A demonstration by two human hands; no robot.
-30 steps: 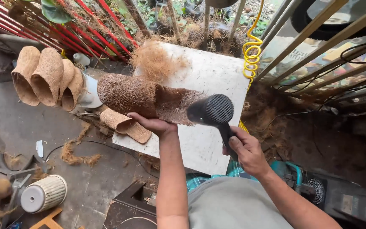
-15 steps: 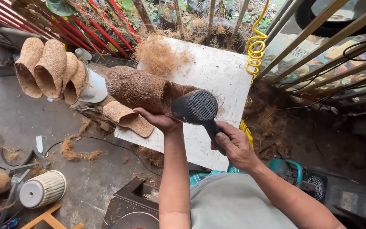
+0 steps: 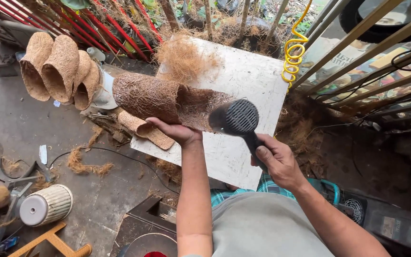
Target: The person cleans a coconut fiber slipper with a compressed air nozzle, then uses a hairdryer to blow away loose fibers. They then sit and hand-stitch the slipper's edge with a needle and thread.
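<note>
Over white board [image 3: 243, 81] | L hand [image 3: 177, 132] grips coir pot [image 3: 160, 97] | R hand [image 3: 277, 162] grips dryer [image 3: 238, 118]

Grey concrete floor [image 3: 20, 128], metal railing [image 3: 357, 66], daylight

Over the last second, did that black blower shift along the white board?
Yes. The black blower in the right hand moved left, away from the yellow coiled hose and closer over the coir shell.

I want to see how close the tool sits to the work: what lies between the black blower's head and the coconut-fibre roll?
Nothing, in the head view: the black blower, held by the right hand, overlaps the flared end of the coconut-fibre roll.
</note>
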